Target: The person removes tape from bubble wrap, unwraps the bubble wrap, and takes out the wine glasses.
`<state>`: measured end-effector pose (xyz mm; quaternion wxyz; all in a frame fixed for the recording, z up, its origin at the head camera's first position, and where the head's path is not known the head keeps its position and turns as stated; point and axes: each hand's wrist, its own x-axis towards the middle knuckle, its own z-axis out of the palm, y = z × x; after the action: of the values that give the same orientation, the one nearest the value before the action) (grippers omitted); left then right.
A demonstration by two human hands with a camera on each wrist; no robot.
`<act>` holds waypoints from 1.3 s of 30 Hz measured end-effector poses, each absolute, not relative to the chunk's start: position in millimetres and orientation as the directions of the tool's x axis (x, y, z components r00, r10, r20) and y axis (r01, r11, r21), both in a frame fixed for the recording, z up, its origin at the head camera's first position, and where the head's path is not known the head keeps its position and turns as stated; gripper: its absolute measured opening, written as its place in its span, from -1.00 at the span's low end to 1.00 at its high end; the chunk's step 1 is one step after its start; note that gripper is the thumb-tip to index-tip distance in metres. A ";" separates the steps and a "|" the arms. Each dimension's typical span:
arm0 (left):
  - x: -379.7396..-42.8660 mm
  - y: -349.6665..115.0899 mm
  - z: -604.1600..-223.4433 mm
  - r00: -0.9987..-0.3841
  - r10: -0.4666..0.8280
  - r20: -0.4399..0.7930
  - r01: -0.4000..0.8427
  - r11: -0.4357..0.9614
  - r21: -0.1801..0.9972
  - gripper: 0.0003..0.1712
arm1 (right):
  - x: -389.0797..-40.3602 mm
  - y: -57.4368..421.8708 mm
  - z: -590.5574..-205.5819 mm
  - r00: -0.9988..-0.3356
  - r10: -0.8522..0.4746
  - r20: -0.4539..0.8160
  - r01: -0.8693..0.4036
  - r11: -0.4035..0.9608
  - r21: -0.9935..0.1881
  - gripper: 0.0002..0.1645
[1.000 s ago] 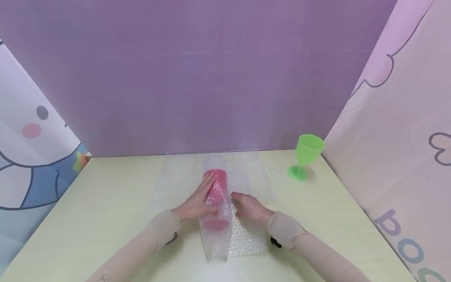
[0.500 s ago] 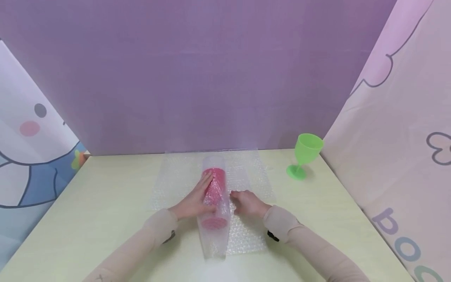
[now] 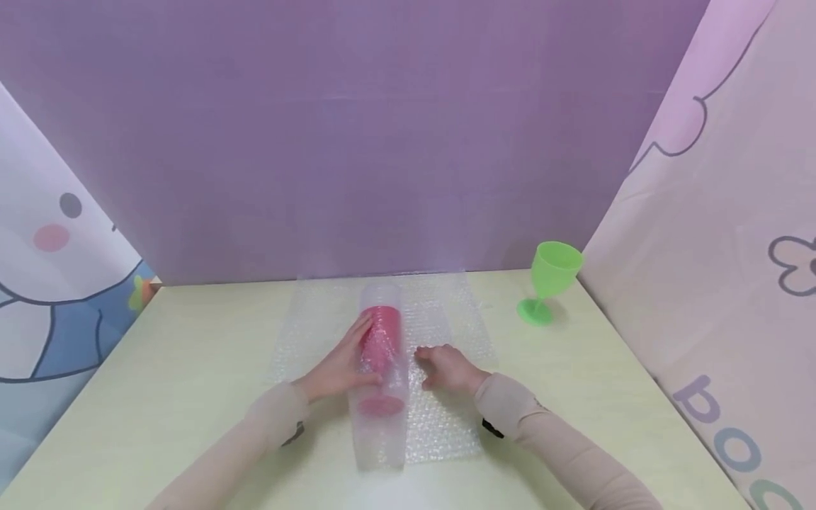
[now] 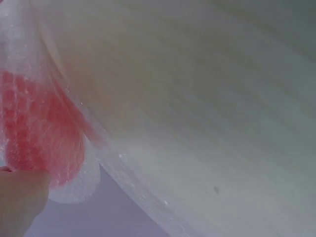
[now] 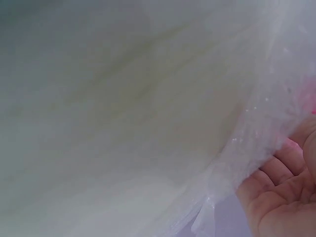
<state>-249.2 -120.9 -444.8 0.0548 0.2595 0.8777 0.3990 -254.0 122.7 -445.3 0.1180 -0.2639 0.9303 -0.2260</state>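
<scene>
A pink cylinder point(image 3: 384, 340) lies lengthwise on the table inside a sleeve of bubble wrap point(image 3: 380, 446), its round end point(image 3: 380, 406) facing me. My left hand point(image 3: 334, 368) rests along the roll's left side, fingers extended over the upper part and thumb spread lower down. In the left wrist view, the thumb point(image 4: 22, 197) touches the wrapped cylinder point(image 4: 44, 128). Right of the roll, my right hand point(image 3: 449, 368) hovers low over the flat part of the wrap, fingers loosely bent and holding nothing. Its palm point(image 5: 286, 197) shows in the right wrist view.
A flat sheet of bubble wrap point(image 3: 446, 432) spreads under and around the roll, back to the table's far edge. A green goblet point(image 3: 552, 280) stands upright at the back right. Purple backdrop point(image 3: 382, 142) and printed side curtains point(image 3: 714, 283) enclose the pale table point(image 3: 204, 354).
The wrapped cylinder has shifted a little left together with my left hand. My right hand has hardly moved, and the gap between it and the roll has widened.
</scene>
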 end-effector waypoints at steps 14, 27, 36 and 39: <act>-240.3 -150.2 -454.2 -0.885 0.455 0.093 0.342 0.503 0.794 0.20 | -250.5 122.0 -447.3 -0.840 -0.531 -0.112 -0.418 0.765 -0.490 -0.28; -230.5 -150.0 -438.3 -0.888 0.448 0.102 0.352 0.520 0.778 0.03 | -250.9 123.6 -448.1 -0.837 -0.539 -0.089 -0.431 0.751 -0.500 -0.26; -187.6 -116.1 -413.3 -0.778 0.628 0.019 0.451 0.537 0.713 -0.16 | -250.4 124.2 -447.3 -0.827 -0.556 -0.083 -0.447 0.741 -0.501 -0.25; -182.7 -110.2 -412.2 -0.769 0.640 0.010 0.487 0.575 0.657 -0.20 | -250.5 124.3 -446.7 -0.830 -0.550 -0.089 -0.437 0.742 -0.508 -0.25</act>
<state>-182.7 -110.2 -412.2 0.1151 0.3200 0.8800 0.3317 -250.5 124.3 -446.7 0.1176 -0.2666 0.9259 -0.2406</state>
